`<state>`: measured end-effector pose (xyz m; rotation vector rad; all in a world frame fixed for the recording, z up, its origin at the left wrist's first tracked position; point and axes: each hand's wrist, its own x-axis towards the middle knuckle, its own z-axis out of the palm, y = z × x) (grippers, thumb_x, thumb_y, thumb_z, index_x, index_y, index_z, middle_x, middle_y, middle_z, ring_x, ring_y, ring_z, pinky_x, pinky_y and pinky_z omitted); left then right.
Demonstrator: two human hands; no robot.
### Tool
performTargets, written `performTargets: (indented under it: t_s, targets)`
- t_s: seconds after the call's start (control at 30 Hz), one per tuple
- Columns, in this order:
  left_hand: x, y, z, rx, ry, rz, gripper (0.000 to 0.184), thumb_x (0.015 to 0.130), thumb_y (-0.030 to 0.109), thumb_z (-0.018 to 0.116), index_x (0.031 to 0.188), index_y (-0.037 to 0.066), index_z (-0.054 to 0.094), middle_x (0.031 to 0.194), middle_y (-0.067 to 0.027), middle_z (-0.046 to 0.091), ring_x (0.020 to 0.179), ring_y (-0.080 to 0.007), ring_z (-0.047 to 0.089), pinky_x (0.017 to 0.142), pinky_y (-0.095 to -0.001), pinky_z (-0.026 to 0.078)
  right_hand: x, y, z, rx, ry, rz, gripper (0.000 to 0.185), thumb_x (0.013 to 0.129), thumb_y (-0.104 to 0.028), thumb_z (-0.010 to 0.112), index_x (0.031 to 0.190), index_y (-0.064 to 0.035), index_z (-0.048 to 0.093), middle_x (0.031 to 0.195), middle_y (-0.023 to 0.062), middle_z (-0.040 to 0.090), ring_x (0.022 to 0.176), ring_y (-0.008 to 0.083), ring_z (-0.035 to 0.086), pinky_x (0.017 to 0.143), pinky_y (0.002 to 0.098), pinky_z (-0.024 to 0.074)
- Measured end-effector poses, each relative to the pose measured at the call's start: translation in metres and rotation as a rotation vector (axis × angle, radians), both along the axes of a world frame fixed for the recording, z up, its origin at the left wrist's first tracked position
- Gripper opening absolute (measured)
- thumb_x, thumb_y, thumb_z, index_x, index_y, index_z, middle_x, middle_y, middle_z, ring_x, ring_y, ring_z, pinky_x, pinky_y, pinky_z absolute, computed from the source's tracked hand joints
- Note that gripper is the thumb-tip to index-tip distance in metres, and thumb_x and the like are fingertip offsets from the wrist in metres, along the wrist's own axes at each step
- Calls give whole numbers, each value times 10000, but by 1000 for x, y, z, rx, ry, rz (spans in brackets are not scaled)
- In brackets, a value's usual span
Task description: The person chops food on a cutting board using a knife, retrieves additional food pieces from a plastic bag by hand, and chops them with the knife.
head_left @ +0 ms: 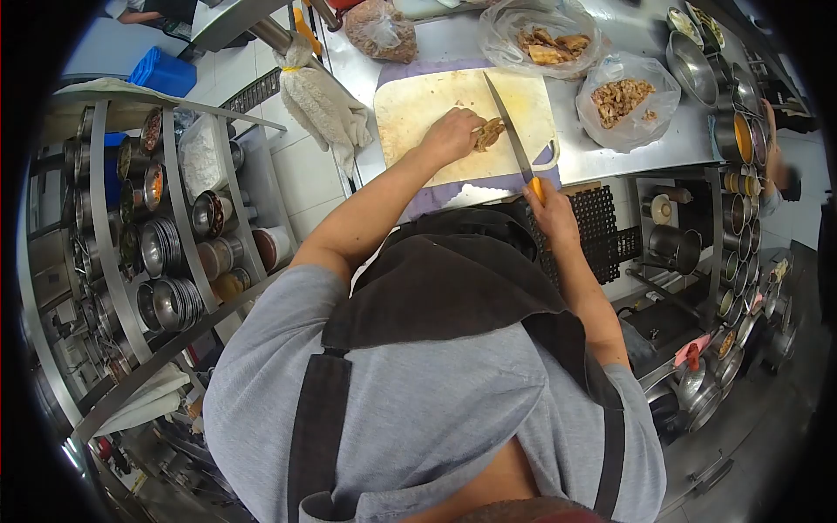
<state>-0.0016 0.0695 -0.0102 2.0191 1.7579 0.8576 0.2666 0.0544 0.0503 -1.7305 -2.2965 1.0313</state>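
Observation:
On a worn white cutting board (418, 105), my left hand (451, 137) has its fingers curled against a brown piece of cooked meat (490, 134), pinning it down. My right hand (555, 216) grips the yellow handle of a long kitchen knife (509, 126). The blade lies just right of the meat, its tip pointing to the far side of the board. Whether the edge touches the board I cannot tell. Beyond the board, one open plastic bag holds larger meat pieces (551, 45); another, to the right, holds chopped meat (621, 100).
A purple cloth (427, 199) lies under the board on the steel counter (571, 166). At the far left sits a tied bag of brown bits (380, 31); a towel (316, 109) hangs nearby. Metal bowls (693, 65) stand at right. Shelves of bowls (161, 248) flank my left side.

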Motion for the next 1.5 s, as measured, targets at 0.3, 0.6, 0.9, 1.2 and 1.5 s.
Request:
performTargets:
  t_s: [0.3, 0.6, 0.9, 1.2, 1.5]
  targets:
    - [-4, 11, 9, -122, 52, -96, 122, 821, 114, 582, 848, 34, 670, 852, -158, 665, 881, -338, 626, 843, -429, 483, 3, 0, -7, -1, 17, 1, 450, 940, -420, 590, 1175, -37, 583, 934, 304, 656, 925, 498, 611, 778, 544, 484]
    - [-30, -16, 7, -247, -108, 63, 158, 850, 177, 617, 912, 40, 662, 819, -163, 673, 775, -333, 651, 710, -412, 513, 2, 0, -9, -105, 37, -48, 463, 934, -425, 596, 1188, -38, 590, 947, 306, 654, 928, 491, 613, 781, 540, 485]
    - [-28, -23, 14, -302, -93, 135, 172, 842, 147, 604, 966, 38, 654, 827, -170, 684, 768, -337, 665, 697, -409, 522, -2, -10, 3, 35, 82, 87, 397, 927, -402, 608, 1118, -54, 604, 896, 277, 662, 900, 480, 617, 755, 540, 486]
    - [-17, -15, 13, -180, -8, 22, 152, 823, 138, 622, 939, 51, 668, 870, -170, 673, 854, -362, 638, 779, -442, 504, -4, -13, -1, 24, 55, 102, 386, 929, -396, 602, 1122, -62, 592, 903, 266, 664, 897, 476, 616, 761, 541, 490]
    - [-25, -25, 11, -176, -72, -14, 137, 837, 155, 618, 901, 42, 660, 827, -161, 662, 833, -369, 612, 751, -457, 487, -3, -14, -5, 44, 41, 130, 389, 934, -397, 592, 1138, -66, 579, 911, 263, 666, 921, 464, 620, 776, 548, 482]
